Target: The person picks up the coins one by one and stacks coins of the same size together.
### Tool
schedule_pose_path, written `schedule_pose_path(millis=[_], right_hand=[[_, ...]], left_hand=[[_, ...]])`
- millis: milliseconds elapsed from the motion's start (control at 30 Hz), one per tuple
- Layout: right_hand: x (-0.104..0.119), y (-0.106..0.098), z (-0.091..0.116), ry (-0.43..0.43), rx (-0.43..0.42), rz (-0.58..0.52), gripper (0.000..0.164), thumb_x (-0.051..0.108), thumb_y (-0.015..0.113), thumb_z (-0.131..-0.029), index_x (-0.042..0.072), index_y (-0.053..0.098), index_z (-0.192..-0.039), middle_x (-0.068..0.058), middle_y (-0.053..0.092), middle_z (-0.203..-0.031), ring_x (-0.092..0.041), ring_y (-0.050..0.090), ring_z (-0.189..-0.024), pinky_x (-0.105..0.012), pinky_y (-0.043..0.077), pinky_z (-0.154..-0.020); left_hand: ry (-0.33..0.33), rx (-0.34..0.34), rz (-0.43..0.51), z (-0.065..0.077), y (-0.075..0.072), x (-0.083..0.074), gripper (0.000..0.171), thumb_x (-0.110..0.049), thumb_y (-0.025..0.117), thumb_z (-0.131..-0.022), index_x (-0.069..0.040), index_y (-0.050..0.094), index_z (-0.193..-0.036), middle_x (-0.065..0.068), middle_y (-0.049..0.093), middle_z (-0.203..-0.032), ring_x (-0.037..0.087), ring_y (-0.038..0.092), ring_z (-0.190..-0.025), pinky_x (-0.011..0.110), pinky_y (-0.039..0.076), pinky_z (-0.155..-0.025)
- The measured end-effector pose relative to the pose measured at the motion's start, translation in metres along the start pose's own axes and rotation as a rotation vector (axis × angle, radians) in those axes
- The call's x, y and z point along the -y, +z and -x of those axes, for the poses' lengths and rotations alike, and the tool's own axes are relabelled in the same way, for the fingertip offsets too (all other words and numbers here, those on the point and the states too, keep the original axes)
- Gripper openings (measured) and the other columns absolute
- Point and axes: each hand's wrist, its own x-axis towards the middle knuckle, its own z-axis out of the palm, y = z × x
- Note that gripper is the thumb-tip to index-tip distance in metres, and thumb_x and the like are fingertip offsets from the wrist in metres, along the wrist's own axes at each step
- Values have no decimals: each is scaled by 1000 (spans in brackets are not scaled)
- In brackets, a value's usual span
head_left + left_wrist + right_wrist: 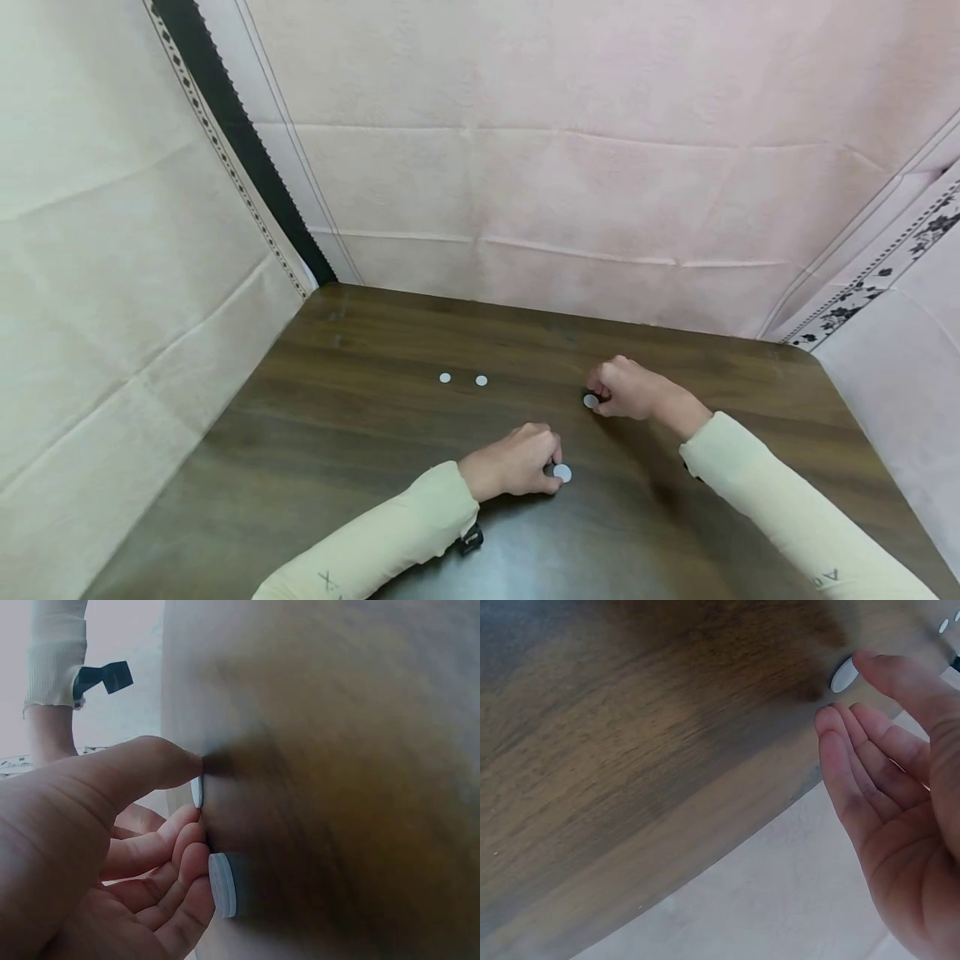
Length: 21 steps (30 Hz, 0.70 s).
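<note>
My left hand (517, 460) pinches a small white disc (562, 473) low over the wooden table. In the left wrist view this disc (197, 793) shows edge-on between thumb and index fingertip. A second, translucent-looking disc (223, 885) stands on edge in that view, beside the lower fingertips. Farther back and to the right, my right hand (630, 390) holds another white disc (591, 401) between thumb and fingertips. The right wrist view shows the thumb touching this disc (845, 675), with the other fingers bent close below it; their exact contact is unclear.
Two more white discs, a left one (446, 377) and a right one (482, 381), lie side by side toward the back of the dark wooden table (337, 417). Pale cloth (525, 192) hangs behind and at both sides. A black wrist strap piece (471, 539) hangs below the left sleeve.
</note>
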Motion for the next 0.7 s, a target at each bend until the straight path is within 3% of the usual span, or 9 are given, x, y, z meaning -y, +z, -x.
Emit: schedule_pose_path(millis=[167,267,400,600,700], right_hand=[[0,-2,-2,20,38,10,8,3,84,-86,5,76,-87,0,69,-77,-5,57,-67,-24,54,-62],[1,-5,-7,18,78,3,10,3,82,-88,6,76,-81,6,62,-67,-2,48,-60,-20,47,-57],[2,-11,-13,16,139,0,24,3,79,-91,8,72,-68,11,45,-56,-2,35,-53,-18,36,-54],[2,-12,-24,67,217,74,47,8,75,-92,19,49,-54,13,30,-51,-3,25,-48,-20,26,-50],[2,-8,-26,90,231,100,50,11,75,-89,22,41,-54,13,25,-50,-4,21,-47,-21,23,-49]], left_hand=[[5,8,13,-2,-1,-2,15,-24,81,-93,-10,76,-96,-4,63,-89,4,49,-76,15,43,-66],[-2,19,25,-3,-2,-2,16,-24,81,-93,-10,76,-97,-4,64,-90,4,49,-76,15,44,-66],[-3,28,33,-4,-3,-1,16,-23,82,-93,-9,76,-98,-2,65,-91,5,50,-76,15,45,-66],[-9,31,30,-4,-5,1,16,-24,82,-92,-10,75,-97,-3,64,-92,5,50,-76,15,45,-66],[-9,32,43,-4,-2,1,17,-24,82,-93,-10,75,-97,-3,63,-90,5,50,-75,15,45,-66]])
